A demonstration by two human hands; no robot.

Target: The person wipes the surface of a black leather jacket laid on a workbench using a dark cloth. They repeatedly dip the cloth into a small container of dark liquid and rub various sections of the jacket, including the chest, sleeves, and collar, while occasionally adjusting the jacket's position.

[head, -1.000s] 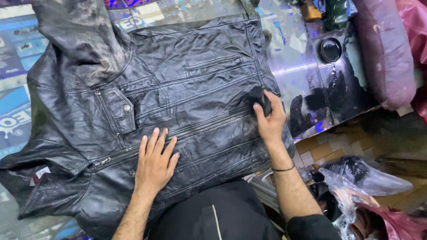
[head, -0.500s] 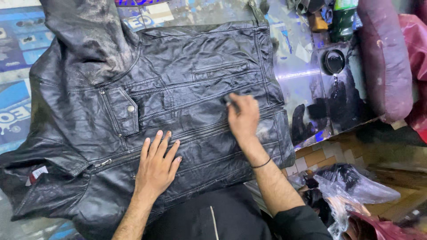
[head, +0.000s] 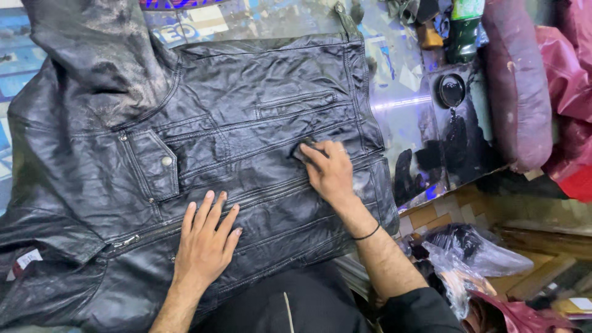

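A black leather jacket [head: 203, 135] lies spread flat on a table, front up, its zip running across the middle and a snap pocket at the left. My left hand [head: 205, 240] rests flat on the lower front of the jacket, fingers spread. My right hand [head: 330, 169] presses a small dark sponge [head: 302, 150] against the leather just above the zip, right of centre. A thin black band circles my right wrist.
A small round tin of black polish [head: 451, 90] sits on the stained tabletop [head: 401, 111] to the right, with black smears below it. A green bottle [head: 465, 28] stands at the top right. Maroon leather pieces [head: 518, 80] and plastic bags [head: 475, 259] lie at right.
My right hand has slid the sponge leftward across the jacket, from near its right edge toward the middle. My left hand has stayed flat in place.
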